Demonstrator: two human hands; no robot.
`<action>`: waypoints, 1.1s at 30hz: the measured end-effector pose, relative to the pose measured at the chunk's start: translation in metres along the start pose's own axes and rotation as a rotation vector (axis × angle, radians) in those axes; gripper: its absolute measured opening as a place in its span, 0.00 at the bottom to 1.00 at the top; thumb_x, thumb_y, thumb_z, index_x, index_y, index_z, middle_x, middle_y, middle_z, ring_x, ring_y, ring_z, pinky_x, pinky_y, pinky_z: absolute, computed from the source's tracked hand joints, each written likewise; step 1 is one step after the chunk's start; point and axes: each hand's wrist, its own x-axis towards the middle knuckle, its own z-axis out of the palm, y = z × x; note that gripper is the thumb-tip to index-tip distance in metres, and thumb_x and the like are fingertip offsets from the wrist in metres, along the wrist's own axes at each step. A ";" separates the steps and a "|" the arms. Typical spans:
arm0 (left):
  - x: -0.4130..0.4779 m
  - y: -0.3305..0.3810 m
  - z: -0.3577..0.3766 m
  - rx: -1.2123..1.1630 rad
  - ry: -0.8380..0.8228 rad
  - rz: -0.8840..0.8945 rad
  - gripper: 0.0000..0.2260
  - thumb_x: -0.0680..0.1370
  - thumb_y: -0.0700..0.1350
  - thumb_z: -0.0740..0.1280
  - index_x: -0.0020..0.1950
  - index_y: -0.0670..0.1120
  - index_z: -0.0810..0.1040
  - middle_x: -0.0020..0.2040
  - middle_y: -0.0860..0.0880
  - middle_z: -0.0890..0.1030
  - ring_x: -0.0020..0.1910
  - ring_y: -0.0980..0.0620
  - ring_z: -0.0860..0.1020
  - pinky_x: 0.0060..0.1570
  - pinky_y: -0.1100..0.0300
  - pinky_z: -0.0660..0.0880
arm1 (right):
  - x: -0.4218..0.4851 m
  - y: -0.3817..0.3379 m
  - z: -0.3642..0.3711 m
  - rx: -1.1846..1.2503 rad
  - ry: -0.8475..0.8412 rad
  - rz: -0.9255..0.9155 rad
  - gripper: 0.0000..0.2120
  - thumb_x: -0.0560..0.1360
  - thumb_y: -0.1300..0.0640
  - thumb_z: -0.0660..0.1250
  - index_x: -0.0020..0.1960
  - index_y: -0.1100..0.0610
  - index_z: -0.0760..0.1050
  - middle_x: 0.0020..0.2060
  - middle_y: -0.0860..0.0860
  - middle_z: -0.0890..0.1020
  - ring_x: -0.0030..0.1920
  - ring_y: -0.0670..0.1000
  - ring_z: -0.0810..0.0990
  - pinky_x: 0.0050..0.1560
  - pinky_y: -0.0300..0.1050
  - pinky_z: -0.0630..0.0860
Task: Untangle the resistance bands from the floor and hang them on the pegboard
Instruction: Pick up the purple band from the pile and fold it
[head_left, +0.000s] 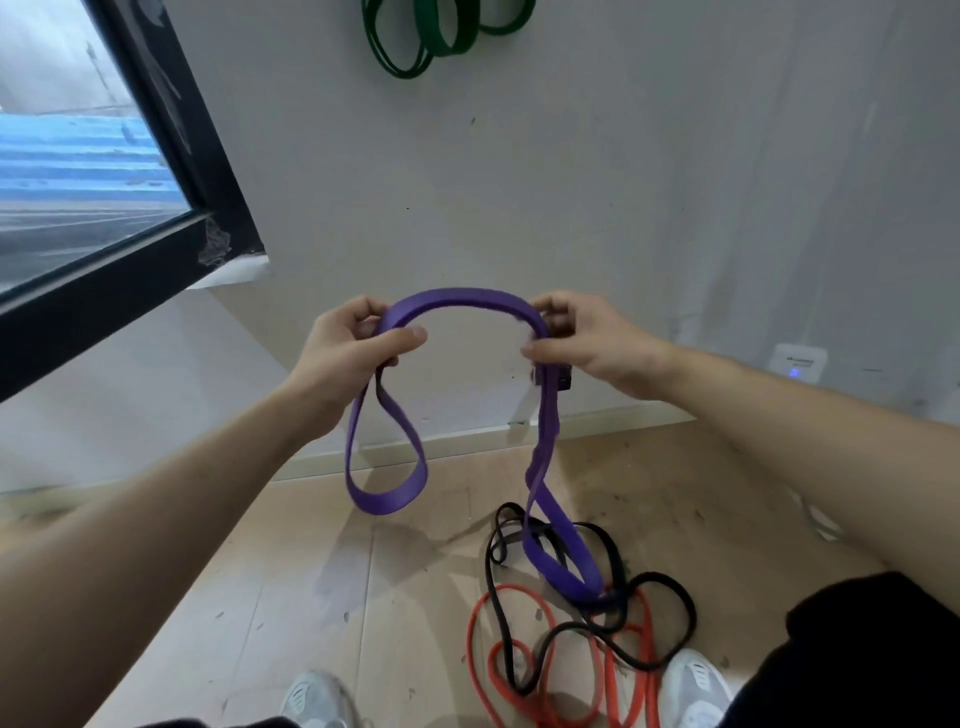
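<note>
I see my left hand (349, 347) and right hand (592, 343) each pinching the purple band (467, 299), arched between them above the black-and-red tangle (644, 634); its right loop drops into that tangle, its left hangs clear.

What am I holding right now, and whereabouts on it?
The purple band. The left hand and right hand each pinch one end of its top arch; the rest hangs in loops below.
</note>
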 end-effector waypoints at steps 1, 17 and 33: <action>0.000 -0.002 -0.001 0.025 -0.018 -0.019 0.11 0.74 0.40 0.76 0.53 0.43 0.79 0.40 0.48 0.83 0.41 0.50 0.79 0.50 0.55 0.77 | 0.000 -0.007 -0.002 0.030 0.022 -0.027 0.15 0.74 0.65 0.73 0.59 0.57 0.75 0.44 0.56 0.83 0.44 0.53 0.84 0.53 0.52 0.81; -0.016 0.020 0.038 0.074 -0.232 0.093 0.11 0.71 0.41 0.79 0.50 0.43 0.83 0.41 0.48 0.83 0.40 0.54 0.79 0.45 0.60 0.77 | -0.011 -0.009 0.029 -0.339 -0.173 -0.125 0.18 0.69 0.63 0.78 0.56 0.59 0.77 0.46 0.52 0.83 0.47 0.50 0.83 0.49 0.43 0.81; -0.007 0.011 0.008 0.020 -0.055 0.039 0.12 0.72 0.40 0.78 0.53 0.46 0.80 0.41 0.50 0.84 0.41 0.52 0.81 0.48 0.58 0.79 | -0.007 -0.008 0.010 -0.107 -0.119 -0.013 0.11 0.75 0.64 0.72 0.56 0.59 0.79 0.43 0.56 0.82 0.42 0.48 0.84 0.46 0.43 0.80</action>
